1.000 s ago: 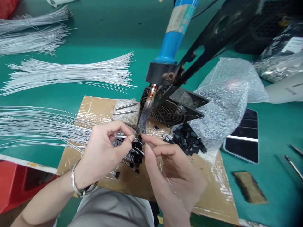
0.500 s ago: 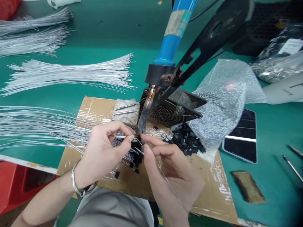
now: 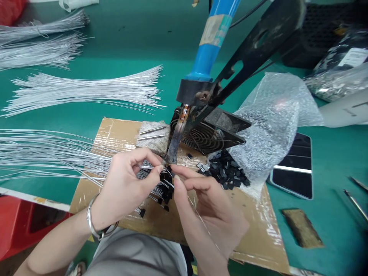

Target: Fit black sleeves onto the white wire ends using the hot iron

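My left hand (image 3: 135,180) pinches something small right beside the soldering iron's tip (image 3: 171,152); the fingertips hide what it is. My right hand (image 3: 209,214) is closed on a thin solder wire (image 3: 204,225) that trails back across the palm towards the wrist. Its fingertips are close to the iron's tip and the left fingertips. The soldering iron (image 3: 202,61) has a blue handle and is clamped in a black metal stand, pointing down. Below and between the hands lie white wires with black ends (image 3: 164,191), partly covered by my left hand.
A cardboard sheet (image 3: 253,230) lies under the work. Around it are a black fan (image 3: 205,134), a pale block with two metal rods (image 3: 153,140), loose black pieces (image 3: 227,170), a bubble-wrap bag (image 3: 267,126), a phone (image 3: 293,168), a brown pad (image 3: 303,228) and white wire bundles (image 3: 86,90).
Both hands stay almost in place at the iron's tip. My right thumb and the solder wire have shifted very slightly to the left.
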`<move>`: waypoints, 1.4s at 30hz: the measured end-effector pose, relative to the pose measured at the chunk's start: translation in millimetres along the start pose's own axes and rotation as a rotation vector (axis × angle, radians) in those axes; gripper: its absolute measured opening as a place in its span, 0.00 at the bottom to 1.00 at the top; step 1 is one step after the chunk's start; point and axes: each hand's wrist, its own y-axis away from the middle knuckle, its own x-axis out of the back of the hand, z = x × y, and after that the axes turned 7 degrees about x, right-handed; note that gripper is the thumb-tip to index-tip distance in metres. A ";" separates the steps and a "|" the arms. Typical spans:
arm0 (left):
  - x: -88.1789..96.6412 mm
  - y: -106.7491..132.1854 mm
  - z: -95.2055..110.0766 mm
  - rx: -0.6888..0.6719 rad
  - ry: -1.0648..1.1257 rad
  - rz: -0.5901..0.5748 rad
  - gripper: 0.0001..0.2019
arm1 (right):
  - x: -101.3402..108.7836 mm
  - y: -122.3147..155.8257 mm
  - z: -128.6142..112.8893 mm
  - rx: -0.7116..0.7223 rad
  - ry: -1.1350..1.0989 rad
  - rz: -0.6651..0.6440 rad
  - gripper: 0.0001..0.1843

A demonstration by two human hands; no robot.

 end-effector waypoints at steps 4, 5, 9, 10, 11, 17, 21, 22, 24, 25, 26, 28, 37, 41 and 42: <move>-0.1 1.1 -0.4 -0.007 0.004 -0.004 0.05 | 0.1 0.3 0.8 0.012 0.006 -0.001 0.08; 0.0 0.9 -0.6 -0.007 0.005 -0.004 0.05 | 0.0 0.5 0.8 0.014 0.006 -0.001 0.08; 0.1 -1.4 -0.6 -0.007 0.007 0.004 0.05 | -0.6 0.6 0.6 0.013 -0.003 -0.003 0.08; 0.0 -2.0 -0.2 -0.007 0.006 0.003 0.05 | -0.7 0.6 0.6 0.009 -0.002 -0.005 0.08; -0.2 -2.5 0.1 -0.005 0.004 0.003 0.05 | -0.8 0.5 0.6 0.006 0.002 -0.006 0.08; -1.3 -2.7 0.8 -0.005 0.011 0.003 0.04 | -0.6 0.0 1.6 0.028 0.013 -0.004 0.08; -1.0 -1.1 -0.1 0.004 0.001 0.005 0.05 | -0.3 -0.2 1.2 0.040 0.013 -0.010 0.08; -0.8 -0.7 -0.3 0.006 0.002 0.005 0.05 | -0.3 -0.4 0.9 0.040 0.016 -0.011 0.08; -0.4 -0.1 -0.5 0.008 0.006 0.005 0.05 | -0.2 -0.9 0.2 0.043 0.022 -0.011 0.08; -0.2 0.1 -0.6 0.009 0.006 0.005 0.05 | -0.2 -1.1 -0.1 0.042 0.025 -0.014 0.08; 0.0 0.1 -0.6 0.012 0.004 0.005 0.05 | -0.3 -1.2 -0.4 0.040 0.025 -0.016 0.08; 0.3 0.0 -0.6 0.014 0.000 -0.001 0.05 | -0.5 -1.3 -0.7 0.034 0.031 -0.019 0.08; -0.7 -0.2 1.9 0.019 -0.002 -0.001 0.05 | -1.0 -0.7 -1.0 0.049 0.051 -0.004 0.07; -0.1 0.5 2.2 0.014 -0.001 0.003 0.05 | -1.2 -0.4 -1.4 0.040 0.030 0.000 0.07; 0.0 0.6 2.2 0.009 -0.004 0.003 0.05 | -1.2 -0.4 -1.5 0.037 0.026 0.000 0.07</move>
